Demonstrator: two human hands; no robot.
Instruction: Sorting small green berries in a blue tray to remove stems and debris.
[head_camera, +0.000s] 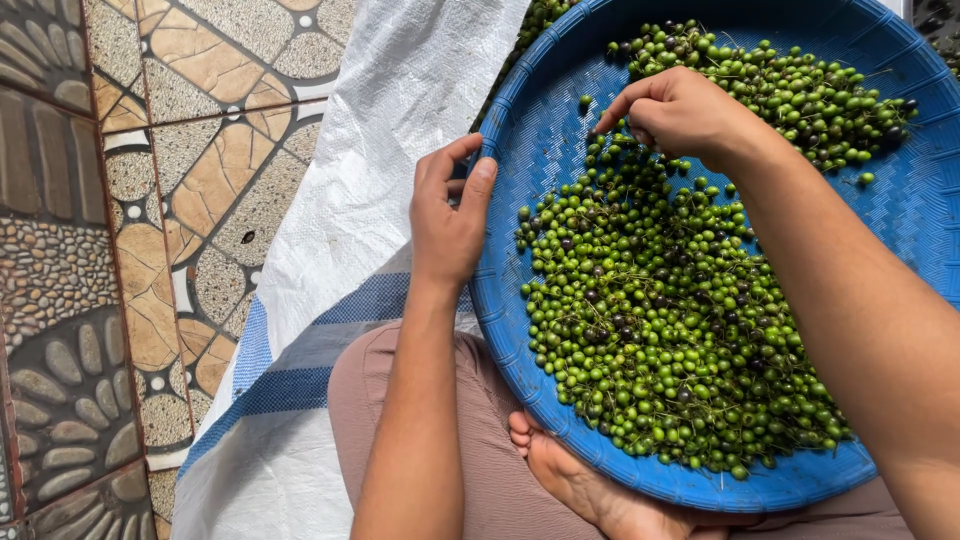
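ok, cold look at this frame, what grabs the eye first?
The big round blue woven tray fills the right side, heaped with small green berries, a few of them dark. The left hand grips the tray's left rim, while the right hand pinches at berries near the top. Below the tray lies a white woven sack with blue stripes, with patterned stone tiles at far left.
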